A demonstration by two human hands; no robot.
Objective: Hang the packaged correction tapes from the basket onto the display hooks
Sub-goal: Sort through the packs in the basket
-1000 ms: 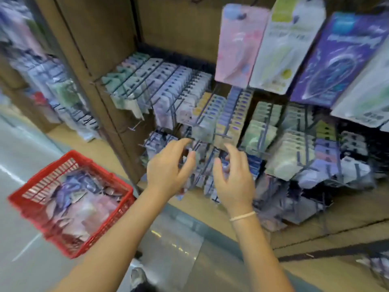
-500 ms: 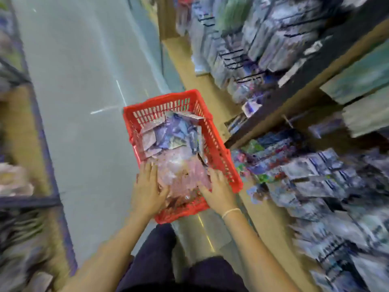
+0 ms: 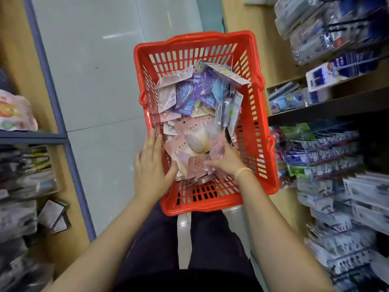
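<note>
Both hands reach into the slotted red plastic basket (image 3: 255, 131). The left grip (image 3: 152, 165) lies flat, fingers straight, beside glossy pink correction-tape packets (image 3: 190, 142). The right grip (image 3: 226, 160) pinches those flat crinkly packets, just right of the left.

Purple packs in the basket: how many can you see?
2 purple packs, both in the far half of the red basket: one left of centre, one right of it. More may lie buried beneath.
</note>
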